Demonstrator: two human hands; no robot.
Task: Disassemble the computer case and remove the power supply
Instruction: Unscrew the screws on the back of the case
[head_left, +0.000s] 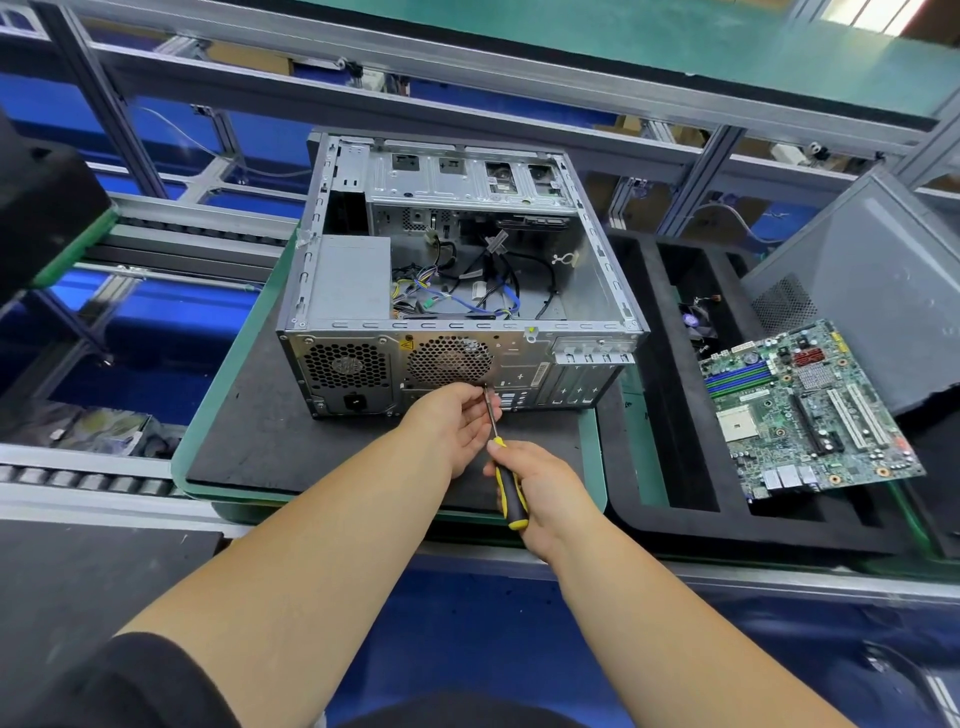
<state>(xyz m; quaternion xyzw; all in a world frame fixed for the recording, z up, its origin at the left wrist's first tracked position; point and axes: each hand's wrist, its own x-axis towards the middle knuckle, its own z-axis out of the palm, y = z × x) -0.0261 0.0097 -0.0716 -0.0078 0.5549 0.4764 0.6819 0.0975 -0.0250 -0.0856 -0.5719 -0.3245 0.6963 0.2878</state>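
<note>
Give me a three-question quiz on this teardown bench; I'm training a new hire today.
1. True or false: the power supply is out of the computer case.
2. Which hand grips the screwdriver handle?
A. left hand
B. right hand
C. neither
3. Fill in: the motherboard lies to the ____ of the case.

Key: 1 false, it sits in the near-left corner; 2 B, the left hand steadies the shaft near the tip; 3 right.
</note>
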